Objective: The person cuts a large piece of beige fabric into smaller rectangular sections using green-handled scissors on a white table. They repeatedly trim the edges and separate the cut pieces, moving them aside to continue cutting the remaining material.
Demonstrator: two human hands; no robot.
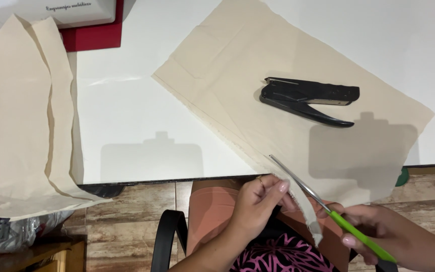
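A cream fabric sheet (258, 75) lies across the white table (127, 116), its near corner hanging over the front edge. My left hand (258, 204) pinches a narrow strip of that fabric (305, 209) below the table edge. My right hand (383, 234) holds green-handled scissors (328, 211), whose silver blades point up-left along the fabric's edge beside the strip. A black plier-style stapler (308, 98) rests on top of the sheet, further back.
More cream fabric (21, 116) is stacked at the table's left and droops over the edge. A white and red machine (76, 20) stands at the back left. A black chair arm (169, 236) and tiled floor show below.
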